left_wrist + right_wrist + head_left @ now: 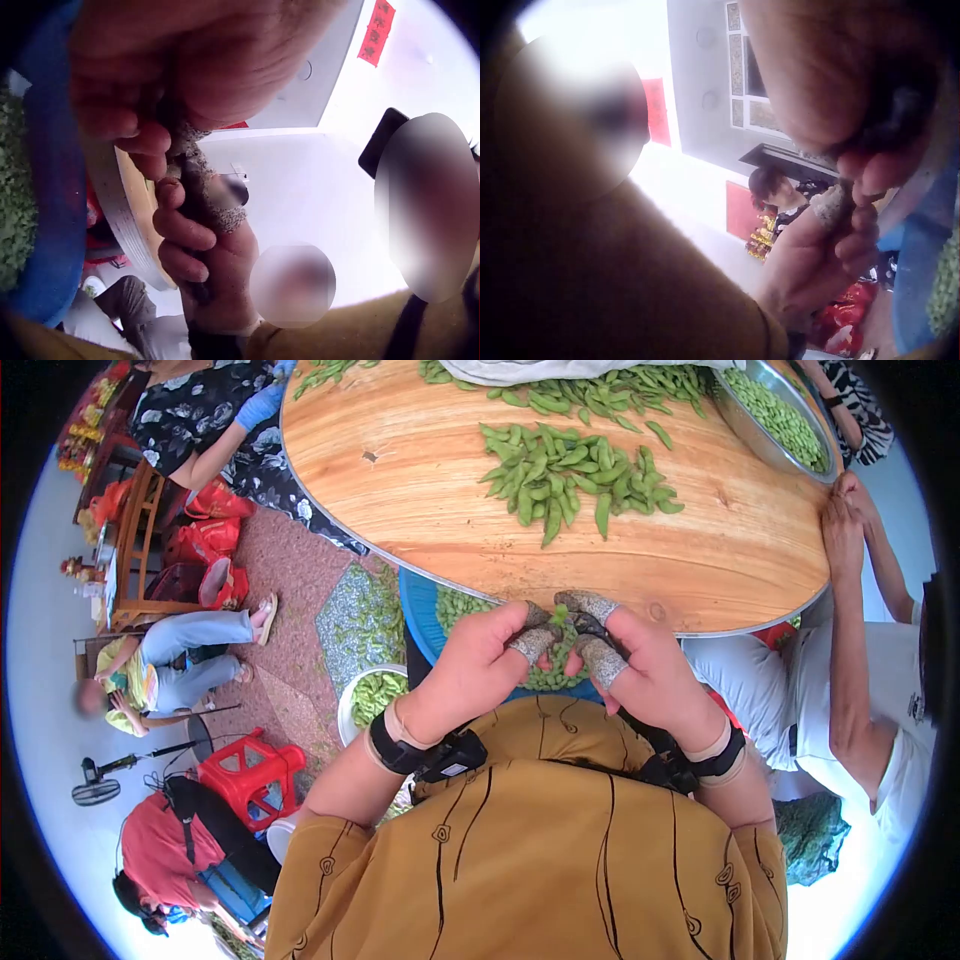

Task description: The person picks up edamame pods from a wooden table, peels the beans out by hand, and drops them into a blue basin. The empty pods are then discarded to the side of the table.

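Note:
In the head view my left hand (470, 670) and right hand (655, 675) meet just off the table's near edge. Thumbs and fingers of both pinch a small green soybean pod (561, 614), partly hidden by the fingertips. Grey speckled covers wrap several fingertips (603, 657). Below the hands, a blue basin (419, 622) holds shelled green soybeans (457, 606). Both wrist views show the hands fingertip to fingertip, with the pod mostly hidden. Beyond them, a loose heap of soybean pods (560, 468) lies on the wooden table (400, 490).
A metal bowl (733, 435) of shelled beans stands at the table's far right, near another person's hands (848, 505). More pods (600, 395) lie farther back beside a pale cloth. Left of the basin is a white bucket (346, 712) with green pods; a red stool (250, 770) stands beyond.

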Available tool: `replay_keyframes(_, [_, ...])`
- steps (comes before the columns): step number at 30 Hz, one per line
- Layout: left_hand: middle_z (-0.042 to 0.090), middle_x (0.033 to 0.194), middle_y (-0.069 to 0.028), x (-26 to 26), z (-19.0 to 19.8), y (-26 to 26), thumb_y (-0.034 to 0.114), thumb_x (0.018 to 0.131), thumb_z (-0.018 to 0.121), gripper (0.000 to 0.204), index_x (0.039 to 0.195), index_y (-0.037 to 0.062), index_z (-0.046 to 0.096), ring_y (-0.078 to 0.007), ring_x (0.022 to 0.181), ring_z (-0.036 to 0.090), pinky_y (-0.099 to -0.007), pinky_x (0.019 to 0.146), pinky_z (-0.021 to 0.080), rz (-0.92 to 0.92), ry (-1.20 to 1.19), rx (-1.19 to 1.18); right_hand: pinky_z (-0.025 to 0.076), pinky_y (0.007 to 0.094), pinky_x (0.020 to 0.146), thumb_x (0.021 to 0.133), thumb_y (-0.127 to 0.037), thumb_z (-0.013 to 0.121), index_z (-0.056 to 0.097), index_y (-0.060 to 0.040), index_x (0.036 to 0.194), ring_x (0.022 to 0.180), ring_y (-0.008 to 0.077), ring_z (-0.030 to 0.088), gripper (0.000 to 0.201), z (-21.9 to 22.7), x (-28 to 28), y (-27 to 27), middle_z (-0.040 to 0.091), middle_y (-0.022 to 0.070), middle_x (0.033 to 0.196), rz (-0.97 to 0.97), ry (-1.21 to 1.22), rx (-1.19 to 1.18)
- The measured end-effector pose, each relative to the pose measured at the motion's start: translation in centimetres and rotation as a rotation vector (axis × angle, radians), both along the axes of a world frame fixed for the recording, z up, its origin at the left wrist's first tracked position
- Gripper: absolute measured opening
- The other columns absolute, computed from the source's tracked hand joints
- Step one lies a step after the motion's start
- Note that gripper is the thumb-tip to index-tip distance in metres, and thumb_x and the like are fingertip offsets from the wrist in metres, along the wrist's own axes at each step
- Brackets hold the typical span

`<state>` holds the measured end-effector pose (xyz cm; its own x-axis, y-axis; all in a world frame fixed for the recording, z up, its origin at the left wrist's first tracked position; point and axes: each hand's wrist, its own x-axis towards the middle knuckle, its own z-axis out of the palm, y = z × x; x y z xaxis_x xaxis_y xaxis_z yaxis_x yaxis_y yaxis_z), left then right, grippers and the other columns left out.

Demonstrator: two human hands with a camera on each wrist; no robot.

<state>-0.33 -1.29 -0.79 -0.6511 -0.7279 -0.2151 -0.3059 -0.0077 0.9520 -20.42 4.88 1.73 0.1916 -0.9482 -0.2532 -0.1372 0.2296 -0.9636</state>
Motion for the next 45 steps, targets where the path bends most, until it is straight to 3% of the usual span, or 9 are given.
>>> replay_keyframes(3, [0.061,0.077,-0.0009,-0.5,-0.4,0.3,-0.005,0.083,0.045,0.019,0.091,0.0043,0.060,-0.0076,0.063,0.053,-0.0225,0.054,0.041,0.036,-0.093,-0.630,0.042,0.0199,0.045,0.086,-0.004,0.048,0.053,-0.0042,0.122,0.052,0.0050,0.050,0.036,-0.2,-0.3,-0.3,0.061,0.0004,0.082,0.007,-0.082,0.112])
replay_keyframes(7, [0.060,0.073,-0.0030,-0.2,0.6,0.0,-0.003,0.086,0.043,0.019,0.092,0.0040,0.060,-0.0121,0.059,0.054,-0.0273,0.053,0.042,-0.031,-0.111,-0.771,0.038,0.0188,0.042,0.092,-0.007,0.048,0.055,-0.0063,0.120,0.050,0.0034,0.045,0.029,-0.3,-0.6,-0.6,0.056,-0.0007,0.076,0.005,-0.324,0.282])
replay_keyframes(9, [0.056,0.066,-0.0033,0.2,1.0,0.0,0.004,0.091,0.047,0.015,0.100,0.0025,0.059,-0.0144,0.052,0.049,-0.0289,0.050,0.038,0.000,0.213,0.338,0.036,0.0186,0.042,0.094,-0.009,0.048,0.055,-0.0069,0.120,0.050,0.0031,0.043,0.027,0.6,-0.7,-0.5,0.055,-0.0009,0.074,0.001,-0.419,0.344])
replay_keyframes(12, [0.052,0.062,-0.0022,0.9,-1.2,0.7,0.016,0.094,0.053,0.021,0.108,0.0005,0.056,-0.0118,0.048,0.045,-0.0254,0.046,0.032,-0.049,0.744,0.874,0.036,0.0186,0.042,0.095,-0.012,0.048,0.055,-0.0066,0.121,0.050,0.0031,0.041,0.027,2.2,-0.8,-0.4,0.053,-0.0008,0.072,0.047,-0.639,0.497])
replay_keyframes(16, [0.052,0.065,-0.0022,1.0,-0.8,0.1,0.020,0.093,0.055,0.017,0.086,0.0049,0.054,-0.0118,0.053,0.046,-0.0231,0.049,0.036,-0.111,0.724,0.977,0.037,0.0194,0.042,0.095,-0.013,0.048,0.054,-0.0059,0.121,0.052,0.0028,0.040,0.028,2.7,-0.7,-0.4,0.053,-0.0007,0.073,0.059,-0.681,0.509])
replay_keyframes(21, [0.059,0.072,-0.0018,0.2,-0.1,0.1,0.009,0.092,0.053,0.015,0.103,0.0014,0.060,-0.0118,0.055,0.051,-0.0243,0.050,0.040,0.046,0.112,0.166,0.039,0.0198,0.043,0.095,-0.012,0.046,0.055,-0.0062,0.120,0.053,0.0030,0.041,0.027,1.3,-0.1,-0.7,0.053,-0.0012,0.074,-0.066,-0.461,0.444])
replay_keyframes(31, [0.060,0.072,-0.0012,0.4,-0.2,0.3,0.004,0.090,0.051,0.012,0.095,0.0025,0.062,-0.0122,0.057,0.054,-0.0274,0.055,0.045,-0.098,-0.087,-0.822,0.039,0.0201,0.044,0.094,-0.011,0.046,0.053,-0.0067,0.118,0.052,0.0039,0.043,0.025,0.7,0.1,-0.5,0.053,-0.0016,0.073,-0.005,-0.346,0.363])
replay_keyframes(36, [0.042,0.060,0.0014,0.1,-0.2,1.1,0.013,0.093,0.054,0.016,0.104,0.0020,0.058,-0.0131,0.049,0.042,-0.0268,0.046,0.032,0.030,0.754,0.877,0.037,0.0208,0.043,0.094,-0.013,0.047,0.053,-0.0072,0.118,0.050,0.0040,0.040,0.026,1.9,-0.4,-0.2,0.052,-0.0018,0.071,0.012,-0.690,0.441])
replay_keyframes(45, [0.051,0.065,-0.0033,0.3,-1.1,0.8,0.027,0.095,0.053,0.033,0.116,0.0014,0.051,-0.0104,0.049,0.041,-0.0260,0.049,0.031,-0.001,0.608,0.834,0.040,0.0204,0.046,0.094,-0.012,0.044,0.052,-0.0055,0.119,0.054,0.0046,0.044,0.027,1.2,-0.5,-0.2,0.055,-0.0004,0.076,-0.037,-0.461,0.409])
